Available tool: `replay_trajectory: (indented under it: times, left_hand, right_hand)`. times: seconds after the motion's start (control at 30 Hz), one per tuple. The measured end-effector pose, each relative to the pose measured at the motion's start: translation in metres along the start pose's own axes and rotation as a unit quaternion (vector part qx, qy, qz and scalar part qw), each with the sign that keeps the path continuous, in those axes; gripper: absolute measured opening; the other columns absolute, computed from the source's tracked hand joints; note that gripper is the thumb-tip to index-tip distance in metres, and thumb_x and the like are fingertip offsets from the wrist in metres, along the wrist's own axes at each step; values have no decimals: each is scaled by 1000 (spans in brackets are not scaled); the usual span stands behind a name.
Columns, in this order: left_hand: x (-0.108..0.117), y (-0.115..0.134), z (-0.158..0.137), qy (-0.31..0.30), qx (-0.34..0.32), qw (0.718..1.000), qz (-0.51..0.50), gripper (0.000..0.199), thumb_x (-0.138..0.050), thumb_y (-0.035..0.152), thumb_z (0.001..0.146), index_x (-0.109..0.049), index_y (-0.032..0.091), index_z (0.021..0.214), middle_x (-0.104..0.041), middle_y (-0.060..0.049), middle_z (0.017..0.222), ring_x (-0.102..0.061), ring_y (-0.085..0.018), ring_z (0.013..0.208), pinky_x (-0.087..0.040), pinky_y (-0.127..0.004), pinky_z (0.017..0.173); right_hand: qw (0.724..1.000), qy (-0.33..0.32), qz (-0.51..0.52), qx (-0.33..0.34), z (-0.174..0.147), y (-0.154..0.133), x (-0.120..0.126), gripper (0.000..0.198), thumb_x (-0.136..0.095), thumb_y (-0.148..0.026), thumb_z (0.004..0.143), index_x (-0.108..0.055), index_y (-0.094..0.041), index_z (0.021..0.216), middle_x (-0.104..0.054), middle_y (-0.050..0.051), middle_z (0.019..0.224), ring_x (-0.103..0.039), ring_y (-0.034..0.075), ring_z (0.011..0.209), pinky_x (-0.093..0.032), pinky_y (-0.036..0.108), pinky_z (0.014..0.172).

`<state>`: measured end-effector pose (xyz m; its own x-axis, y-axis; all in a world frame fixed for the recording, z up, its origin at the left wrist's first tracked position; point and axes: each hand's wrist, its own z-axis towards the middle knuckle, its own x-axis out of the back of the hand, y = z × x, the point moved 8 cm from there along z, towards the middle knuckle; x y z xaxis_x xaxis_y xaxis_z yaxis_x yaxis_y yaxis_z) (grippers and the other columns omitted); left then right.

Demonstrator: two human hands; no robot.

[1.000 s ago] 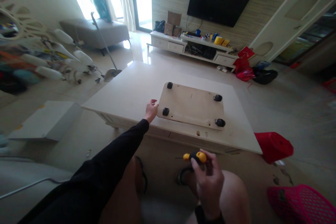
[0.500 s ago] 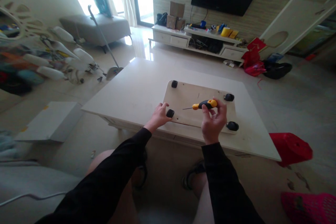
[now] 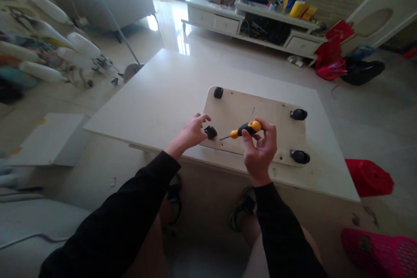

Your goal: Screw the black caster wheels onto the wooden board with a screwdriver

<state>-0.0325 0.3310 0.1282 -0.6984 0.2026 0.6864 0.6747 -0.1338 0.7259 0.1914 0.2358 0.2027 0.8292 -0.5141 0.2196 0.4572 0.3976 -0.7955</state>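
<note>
A pale wooden board [image 3: 254,113] lies on the white table [image 3: 146,95], with black caster wheels near its corners. My left hand [image 3: 190,131] is at the near-left caster wheel [image 3: 210,132]; its thumb is close against the wheel, while the fingers curve apart above it. Whether the thumb touches the wheel I cannot tell. My right hand [image 3: 261,152] grips a yellow-and-black screwdriver [image 3: 246,129] by the handle. The shaft points left, its tip low by the board just right of that wheel, near a small dark hole.
Other casters stand at the far-left [image 3: 218,92], far-right [image 3: 299,114] and near-right [image 3: 300,157] corners. A red stool-like object [image 3: 369,177] is beyond the table's right end. A white box [image 3: 48,139] sits on the floor at left. A TV cabinet [image 3: 211,19] runs along the back wall.
The screwdriver has come down and left, its tip now near the near-left caster. My left hand's fingers have lifted and spread a little. The head view has tilted downward.
</note>
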Motion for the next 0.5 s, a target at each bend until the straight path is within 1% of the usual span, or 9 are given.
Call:
replay_trajectory:
  times: [0.07,0.17,0.3,0.5]
  left_hand:
    - [2,-1,0,13,13,999,-38,54,-69,-1,71,-70,21,120,-65,-7,119,-66,-20,92,-56,-34,79]
    - [-1,-2,0,23,36,995,-85,46,-70,0,73,-70,19,115,-68,-8,117,-67,-19,89,-56,-32,76]
    - [-4,-3,-2,45,50,992,-109,38,-71,2,75,-70,19,109,-71,-9,116,-69,-20,93,-57,-32,80]
    - [0,-3,-1,57,69,984,-151,31,-70,2,78,-71,17,105,-74,-9,110,-72,-22,96,-58,-33,81]
  right_hand:
    - [1000,4,6,11,-4,-3,0,39,-77,-39,95,-68,-27,131,-64,4,116,-68,17,105,-66,32,82]
    - [1000,10,9,28,-8,-9,1,39,-78,-36,94,-68,-28,131,-63,3,115,-67,16,104,-67,32,82]
    - [999,5,8,39,-11,-13,-1,39,-79,-35,93,-69,-28,130,-62,2,113,-66,15,101,-67,32,82]
    - [999,-6,8,42,-11,-14,-9,39,-79,-36,93,-69,-29,130,-62,3,114,-66,16,102,-67,35,85]
